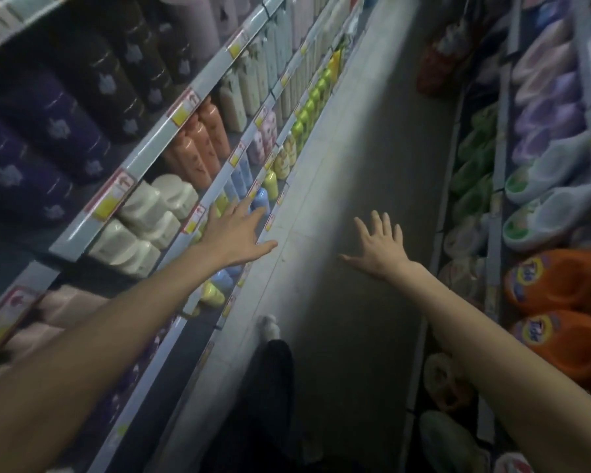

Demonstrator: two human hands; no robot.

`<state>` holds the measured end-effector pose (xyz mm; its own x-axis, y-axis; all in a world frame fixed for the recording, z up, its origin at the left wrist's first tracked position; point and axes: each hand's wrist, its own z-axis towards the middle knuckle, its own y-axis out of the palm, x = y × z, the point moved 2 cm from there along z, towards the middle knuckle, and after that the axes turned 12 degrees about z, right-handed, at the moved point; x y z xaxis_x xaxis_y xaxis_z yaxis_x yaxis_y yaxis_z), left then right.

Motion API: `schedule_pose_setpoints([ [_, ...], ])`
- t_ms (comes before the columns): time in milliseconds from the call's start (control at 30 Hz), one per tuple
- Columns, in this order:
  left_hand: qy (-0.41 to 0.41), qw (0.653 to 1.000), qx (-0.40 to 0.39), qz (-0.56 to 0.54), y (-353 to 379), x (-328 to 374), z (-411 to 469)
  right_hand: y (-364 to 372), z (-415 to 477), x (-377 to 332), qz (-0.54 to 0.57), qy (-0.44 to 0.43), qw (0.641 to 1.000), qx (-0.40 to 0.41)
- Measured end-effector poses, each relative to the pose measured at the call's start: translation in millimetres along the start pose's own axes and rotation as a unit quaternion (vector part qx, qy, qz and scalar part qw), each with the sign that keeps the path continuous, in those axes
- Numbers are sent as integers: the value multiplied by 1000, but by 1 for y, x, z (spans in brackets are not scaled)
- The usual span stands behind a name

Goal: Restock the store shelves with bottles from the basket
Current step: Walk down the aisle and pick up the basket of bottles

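My left hand (234,232) stretches out flat toward the lower left shelf edge (171,124), fingers apart, holding nothing; its fingertips reach a light blue bottle (261,201) standing beside a yellow bottle (271,184). My right hand (379,245) hovers open over the aisle floor, fingers spread and empty. The left shelves carry white jugs (144,227), orange bottles (198,145), purple bottles (48,138) and green bottles (307,107). No basket is in view.
A grey aisle floor (348,165) runs between two shelf units. Orange detergent jugs (556,285), white and green jugs (543,186) and purple pouches (546,117) fill the right shelves. My dark trouser leg and white shoe (268,326) stand below. A red item (434,70) sits far down the aisle.
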<state>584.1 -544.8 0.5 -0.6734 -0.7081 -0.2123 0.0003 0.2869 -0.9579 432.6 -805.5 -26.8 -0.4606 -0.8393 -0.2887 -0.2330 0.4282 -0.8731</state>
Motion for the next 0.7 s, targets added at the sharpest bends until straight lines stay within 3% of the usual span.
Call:
schedule_pose_setpoints([
  [367,71,997,12,-33,-58,-57,243,-141,157,-6,-5,78,993,91],
  [700,114,993,19,-29,-89,-41,434,-206,299,52,12,124,989,86],
])
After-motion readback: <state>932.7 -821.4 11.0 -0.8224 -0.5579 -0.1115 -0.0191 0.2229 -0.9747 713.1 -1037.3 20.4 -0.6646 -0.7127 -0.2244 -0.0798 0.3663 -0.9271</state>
